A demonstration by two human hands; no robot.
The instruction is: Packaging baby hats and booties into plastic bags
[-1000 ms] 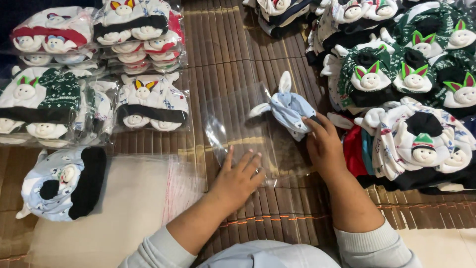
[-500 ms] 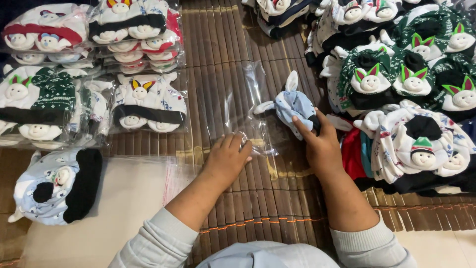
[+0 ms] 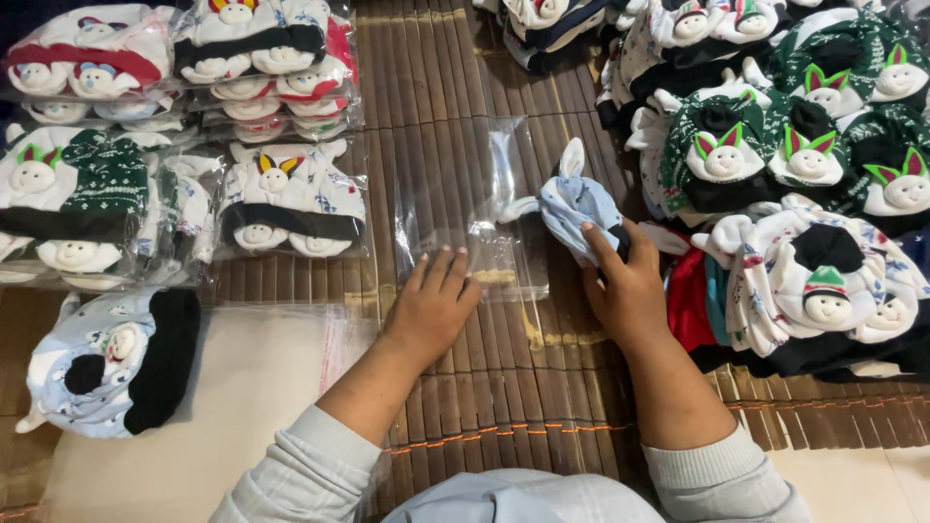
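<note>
From the head view, clear plastic packages of folded baby hats (image 3: 291,199) are stacked at the upper left, white with red, black and green trim and small doll faces sewn on. One loose pale blue hat with a black band (image 3: 107,363) lies at the lower left beside a flat stack of empty clear bags (image 3: 223,387). On the right, a heap of unpacked hats (image 3: 804,194) in green, white, red and black crowds the edge.

In the middle lies an empty clear plastic bag (image 3: 475,203), flat and glossy. The left hand (image 3: 431,305) presses on its near edge, fingers spread and flat. The right hand (image 3: 630,286) grips a bunched light blue hat with white ears (image 3: 572,203) at the bag's right side, touching its edge.

Everything rests on a dark brown slatted bamboo mat (image 3: 542,387).
</note>
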